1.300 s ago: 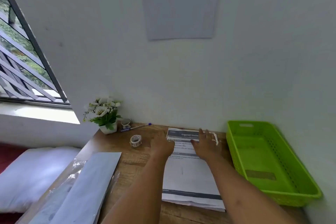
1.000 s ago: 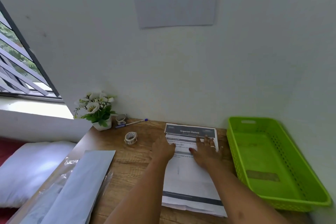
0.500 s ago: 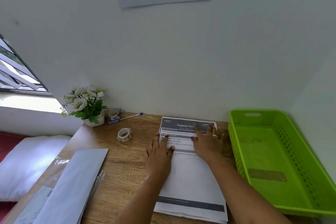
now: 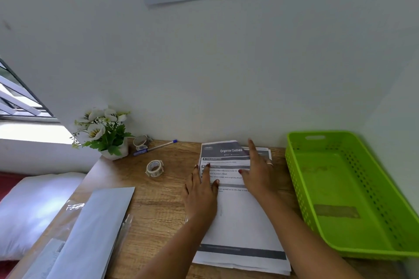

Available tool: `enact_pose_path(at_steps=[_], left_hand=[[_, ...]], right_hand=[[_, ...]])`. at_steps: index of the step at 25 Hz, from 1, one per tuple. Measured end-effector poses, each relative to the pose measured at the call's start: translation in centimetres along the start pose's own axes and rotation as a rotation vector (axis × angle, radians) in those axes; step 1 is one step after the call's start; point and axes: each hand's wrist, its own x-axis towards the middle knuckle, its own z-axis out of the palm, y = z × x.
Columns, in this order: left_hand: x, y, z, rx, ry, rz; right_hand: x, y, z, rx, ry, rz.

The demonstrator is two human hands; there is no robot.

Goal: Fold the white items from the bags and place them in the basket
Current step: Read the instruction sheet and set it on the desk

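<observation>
Wooden desk (image 4: 163, 206) meets a white wall. The left hand (image 4: 200, 195) presses flat, fingers straight, on the printed sheets (image 4: 238, 222). The right hand (image 4: 258, 176), fingers spread and forefinger raised, has just nudged the top sheet's far corner askew. Folding looks unstarted: the bagged white item (image 4: 95, 222) lies untouched at the left, well apart from the green basket (image 4: 301, 192).

Setting: a domestic room, evidently a bedroom corner serving as a desk. A wooden desk (image 4: 158, 206) stands against a plain white wall (image 4: 204, 75). Left of the left hand (image 4: 200, 195), past the desk edge: a white pillow (image 4: 34, 210) on red bedding (image 4: 9, 181) and a slatted window (image 4: 15, 99). Beyond that hand: potted flowers (image 4: 104, 131), a pen (image 4: 156, 147), a tape roll (image 4: 154, 168). Under it: printed sheets (image 4: 238, 222).
</observation>
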Motion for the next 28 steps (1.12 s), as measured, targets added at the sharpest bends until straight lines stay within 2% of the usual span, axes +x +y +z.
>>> enact_pose_path(at_steps=[4, 8, 11, 14, 18, 24, 28], left_hand=[[0.4, -0.3, 0.5, -0.078, 0.047, 0.008], [0.1, -1.0, 0.6, -0.245, 0.118, 0.044], [0.3, -1.7, 0.2, -0.474, 0.167, 0.085], [1.2, -2.3, -0.1, -0.721, 0.14, 0.109], [1.4, -4.1, -0.8, -1.076, 0.029, 0.178], [-1.2, -5.6, -2.1, -1.141, 0.139, 0.356], [-3.0, -6.7, -4.8, -1.294, 0.149, 0.367]], right_hand=[[-1.1, 0.8, -1.1, 0.283, 0.188, 0.091], [-3.4, 2.3, -2.0, 0.478, 0.158, 0.028], [-6.6, 2.7, -2.0, 0.623, 0.142, -0.062], [-7.4, 3.1, -2.0, 0.622, 0.164, -0.113], [-7.4, 3.0, -2.6, 0.798, 0.173, -0.142], [-9.7, 2.6, -3.3, 1.025, 0.084, -0.202], [-12.9, 2.2, -4.8, 1.113, 0.006, -0.246]])
